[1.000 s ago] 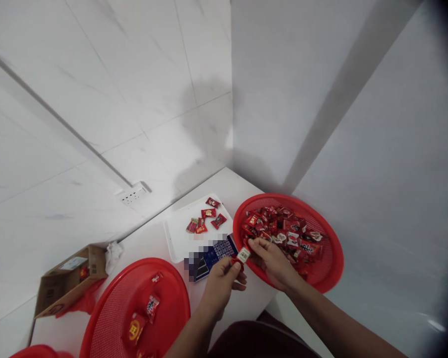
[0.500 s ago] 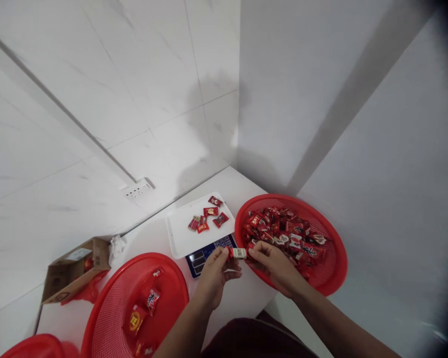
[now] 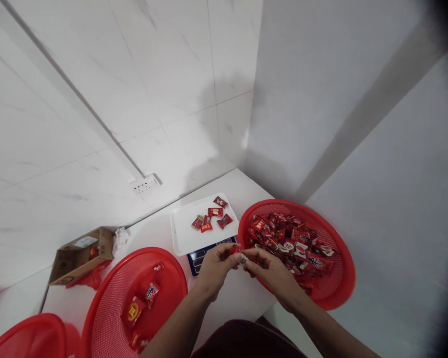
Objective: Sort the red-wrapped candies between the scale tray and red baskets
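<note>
We pinch one small wrapped candy (image 3: 239, 255) between the fingertips of our left hand (image 3: 216, 263) and our right hand (image 3: 271, 271). Both are closed on its ends, just in front of the scale (image 3: 198, 257) and beside the near rim of the right basket (image 3: 336, 291). We judge the sorting to be at an early stage: five candies (image 3: 211, 222) lie on the scale's white tray (image 3: 184, 238) and a few sit in the left basket (image 3: 108, 298), while the pile (image 3: 291, 243) in the right basket is large.
</note>
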Available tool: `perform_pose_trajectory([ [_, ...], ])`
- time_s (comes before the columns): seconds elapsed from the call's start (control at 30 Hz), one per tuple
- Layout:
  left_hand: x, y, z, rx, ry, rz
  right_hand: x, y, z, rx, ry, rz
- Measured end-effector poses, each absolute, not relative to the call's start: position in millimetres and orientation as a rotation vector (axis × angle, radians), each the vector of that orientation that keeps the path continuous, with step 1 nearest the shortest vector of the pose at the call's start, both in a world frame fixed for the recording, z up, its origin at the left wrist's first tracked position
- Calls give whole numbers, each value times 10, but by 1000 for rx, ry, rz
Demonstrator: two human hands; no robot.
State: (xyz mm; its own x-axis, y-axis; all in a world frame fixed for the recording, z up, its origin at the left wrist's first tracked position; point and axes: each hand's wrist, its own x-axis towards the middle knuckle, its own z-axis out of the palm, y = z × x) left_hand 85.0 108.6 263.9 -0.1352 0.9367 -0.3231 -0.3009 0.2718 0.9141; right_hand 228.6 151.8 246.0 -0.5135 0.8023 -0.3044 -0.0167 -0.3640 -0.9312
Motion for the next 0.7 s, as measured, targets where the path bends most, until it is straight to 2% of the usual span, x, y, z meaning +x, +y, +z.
perform_pose_trajectory([
  [0.23, 943, 1058, 2589, 578, 1203, 1351, 2136, 1458, 2500, -1074, -773, 2056],
  [0.37, 920, 1015, 2625, 567, 1183, 1329, 2115, 1463, 2485, -1119, -929, 2088],
  [0.53, 844, 974, 2697, 502, 1166, 1181, 2156, 1578, 2469, -1162, -1190, 1881],
  [0.7, 800, 954, 2686, 537, 1250, 1127, 2180, 1624, 2504, -1191, -1222, 1883],
])
